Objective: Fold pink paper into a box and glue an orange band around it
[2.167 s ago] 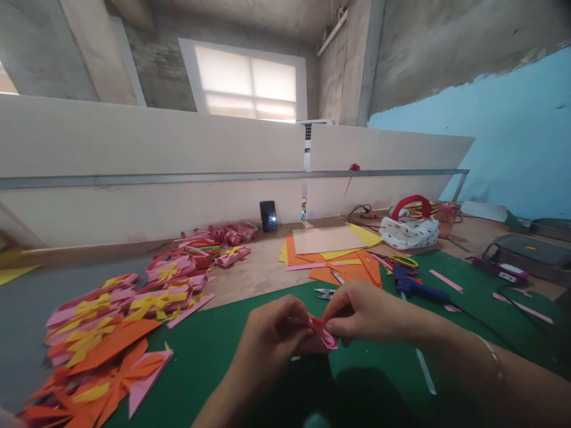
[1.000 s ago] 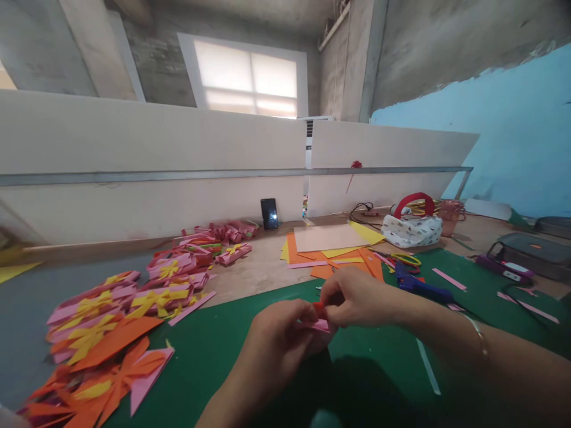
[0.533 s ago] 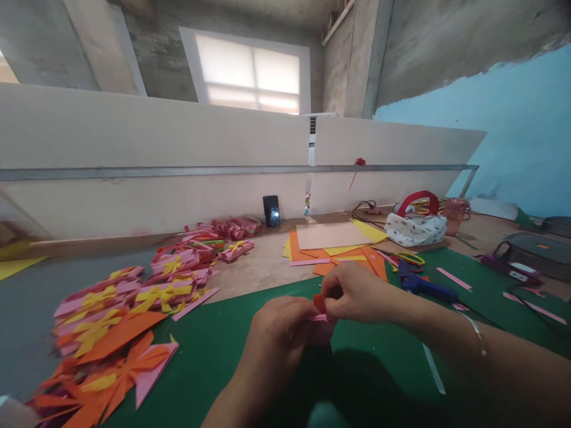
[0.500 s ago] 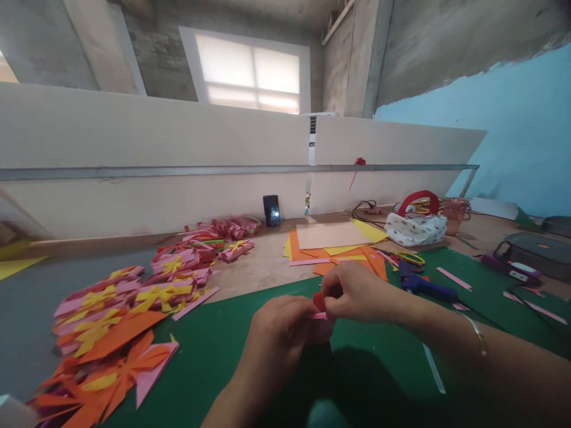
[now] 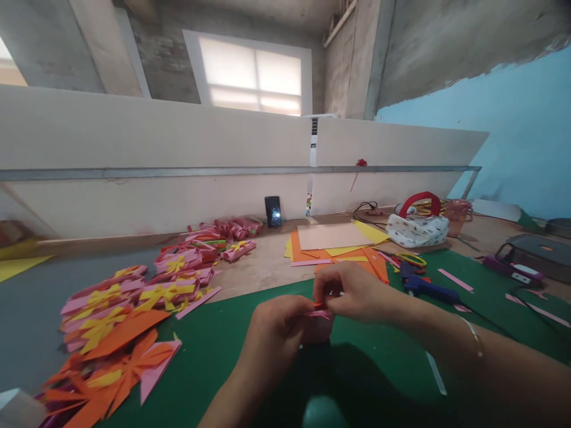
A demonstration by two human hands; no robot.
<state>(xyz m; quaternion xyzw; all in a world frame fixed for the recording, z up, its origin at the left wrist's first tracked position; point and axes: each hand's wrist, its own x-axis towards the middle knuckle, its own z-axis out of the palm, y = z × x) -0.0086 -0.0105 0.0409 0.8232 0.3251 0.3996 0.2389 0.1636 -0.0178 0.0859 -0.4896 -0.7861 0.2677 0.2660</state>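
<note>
Red piece (image 5: 317, 306) sits lower over pink piece (image 5: 318, 333) than half a second ago

Left hand (image 5: 277, 326) has thumb and fingers clamped on the pink piece, which is above the green mat (image 5: 209, 351). Right hand (image 5: 354, 291), at the pink piece's 2 o'clock, has its fingertips at the red piece; whether they pinch it, I cannot tell. From the pink piece, the blue glue gun (image 5: 430, 290) lies toward 2 o'clock, the phone (image 5: 273, 211) stands toward 11.

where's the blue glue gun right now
In the head view, the blue glue gun lies on the green mat, to the right of the right hand and close to the yellow-handled scissors.
</note>
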